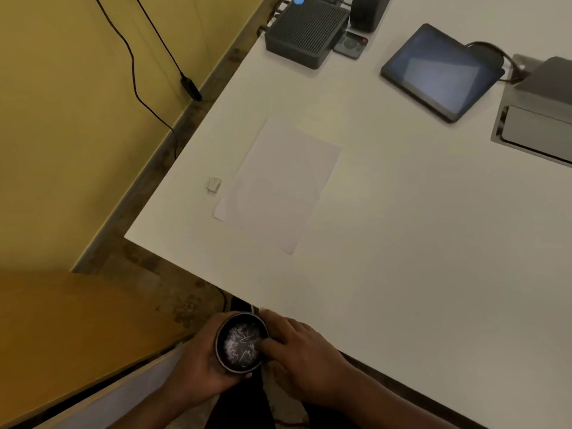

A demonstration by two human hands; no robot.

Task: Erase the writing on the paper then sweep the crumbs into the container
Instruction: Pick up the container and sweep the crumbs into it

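Observation:
A blank white sheet of paper (278,184) lies on the white table (402,243), with a small pale eraser (214,184) just left of it. Below the table's near edge, my left hand (198,363) grips a small round dark container (242,342) holding whitish crumbs. My right hand (301,351) rests at the table edge beside the container, its fingers bent over the container's right rim. No writing shows on the paper.
At the back of the table stand a dark ribbed box (306,32), a dark speaker (368,10), a tablet (439,72) with a cable, and a grey cable hatch (535,119). A yellow wall with hanging black cords (136,82) rises on the left.

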